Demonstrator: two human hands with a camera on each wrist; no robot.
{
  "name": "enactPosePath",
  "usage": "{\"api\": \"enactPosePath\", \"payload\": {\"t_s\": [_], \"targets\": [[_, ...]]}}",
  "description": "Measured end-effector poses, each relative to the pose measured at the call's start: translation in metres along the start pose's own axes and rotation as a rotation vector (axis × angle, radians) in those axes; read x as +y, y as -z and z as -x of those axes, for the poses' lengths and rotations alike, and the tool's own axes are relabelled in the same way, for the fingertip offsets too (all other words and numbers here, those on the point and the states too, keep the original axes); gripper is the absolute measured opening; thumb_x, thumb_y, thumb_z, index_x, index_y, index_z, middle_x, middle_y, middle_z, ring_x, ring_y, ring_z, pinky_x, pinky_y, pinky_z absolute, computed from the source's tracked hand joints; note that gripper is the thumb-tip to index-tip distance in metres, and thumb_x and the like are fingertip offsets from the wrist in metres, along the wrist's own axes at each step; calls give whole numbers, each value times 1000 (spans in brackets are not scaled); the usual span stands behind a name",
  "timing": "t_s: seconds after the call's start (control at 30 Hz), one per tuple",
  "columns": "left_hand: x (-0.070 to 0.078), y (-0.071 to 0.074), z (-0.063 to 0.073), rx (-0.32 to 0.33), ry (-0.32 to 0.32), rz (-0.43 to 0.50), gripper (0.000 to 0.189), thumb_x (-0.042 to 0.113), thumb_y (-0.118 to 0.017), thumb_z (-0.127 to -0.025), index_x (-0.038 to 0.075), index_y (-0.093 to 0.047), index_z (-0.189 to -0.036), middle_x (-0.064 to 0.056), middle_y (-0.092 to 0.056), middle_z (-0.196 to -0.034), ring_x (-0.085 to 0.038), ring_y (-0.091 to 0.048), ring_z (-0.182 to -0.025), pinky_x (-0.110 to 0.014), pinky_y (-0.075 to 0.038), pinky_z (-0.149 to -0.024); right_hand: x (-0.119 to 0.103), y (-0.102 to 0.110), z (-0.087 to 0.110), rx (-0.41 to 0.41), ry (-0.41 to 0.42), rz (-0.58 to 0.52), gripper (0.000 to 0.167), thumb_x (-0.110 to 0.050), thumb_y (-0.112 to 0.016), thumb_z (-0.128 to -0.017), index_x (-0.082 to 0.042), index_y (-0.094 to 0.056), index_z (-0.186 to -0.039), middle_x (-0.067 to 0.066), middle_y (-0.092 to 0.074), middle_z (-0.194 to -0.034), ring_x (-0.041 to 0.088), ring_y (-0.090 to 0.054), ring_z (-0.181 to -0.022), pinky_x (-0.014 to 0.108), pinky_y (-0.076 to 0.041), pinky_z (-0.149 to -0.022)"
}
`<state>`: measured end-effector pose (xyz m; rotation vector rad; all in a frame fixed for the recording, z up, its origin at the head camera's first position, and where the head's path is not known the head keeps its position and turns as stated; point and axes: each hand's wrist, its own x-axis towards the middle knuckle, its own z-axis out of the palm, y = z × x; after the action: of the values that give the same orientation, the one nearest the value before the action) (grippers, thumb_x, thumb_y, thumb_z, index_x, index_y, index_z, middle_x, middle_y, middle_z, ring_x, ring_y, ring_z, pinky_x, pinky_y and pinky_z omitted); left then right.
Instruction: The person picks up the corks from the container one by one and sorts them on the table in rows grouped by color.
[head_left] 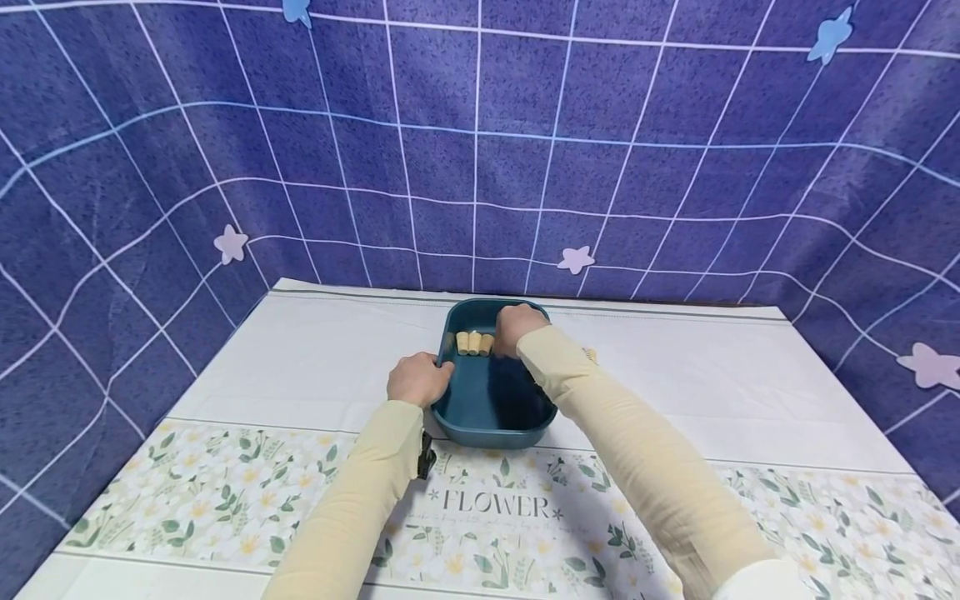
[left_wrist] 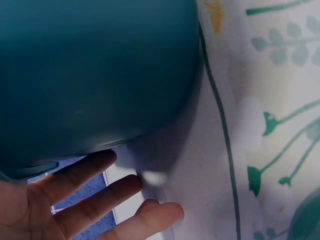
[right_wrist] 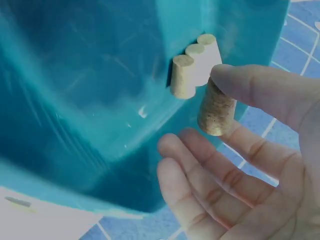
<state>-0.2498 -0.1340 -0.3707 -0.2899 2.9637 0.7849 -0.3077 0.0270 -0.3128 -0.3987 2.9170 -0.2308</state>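
A dark teal plastic basin [head_left: 487,408] stands on the table. Three tan corks [head_left: 475,342] are lined up upright inside it, near its far end. My right hand [head_left: 517,327] reaches in over the basin, and its thumb and index finger [right_wrist: 240,82] pinch another cork [right_wrist: 217,112] beside that row. My left hand [head_left: 420,379] holds the basin's left wall, thumb over the rim. In the left wrist view its other fingers [left_wrist: 100,205] spread along the outside of the wall.
Just right of the basin, a tan piece [head_left: 591,355] peeks out past my right forearm. The white table cover [head_left: 330,342] has a flower-print band [head_left: 225,500] in front. A blue gridded curtain [head_left: 525,167] with star shapes hangs behind and at both sides.
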Motion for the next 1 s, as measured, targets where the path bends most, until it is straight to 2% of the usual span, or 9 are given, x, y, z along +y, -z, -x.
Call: {"api": "enactPosePath", "payload": {"t_s": [0.23,0.37,0.8,1.0], "targets": [[1,1,1,-2,1,11,42,32,-52,-104,-1,-70,-124,-22,-70,-117,-36,-66,-102,-46,-53,-88,8,12,14,26,85,-46,14,-13,-73,-88,-8,-78,-100,6,-75,-106,23,-67,-100,34,-54,-89],[1,1,2,-6,5,16,42,31,-53,-104,-1,-70,-124,-21,-70,-117,-35,-66,-102,-46,-54,-87,13,17,21,33,120,-41,16,-15,-74,-89,-7,-77,-103,7,-74,-108,25,-68,-103,36,-53,-91],[0,0,1,-14,1,9,43,32,-52,-105,-1,-68,-128,-23,-68,-123,-38,-65,-107,-48,-53,-90,34,29,35,82,178,-59,9,-14,-76,-89,-9,-77,-97,8,-73,-101,28,-67,-96,39,-54,-84],[1,0,1,-15,8,4,44,32,-52,-105,-2,-66,-129,-23,-67,-124,-38,-65,-109,-48,-53,-91,46,31,42,115,220,-57,5,-9,-74,-88,-7,-75,-92,6,-71,-86,23,-65,-78,38,-54,-78]]}}
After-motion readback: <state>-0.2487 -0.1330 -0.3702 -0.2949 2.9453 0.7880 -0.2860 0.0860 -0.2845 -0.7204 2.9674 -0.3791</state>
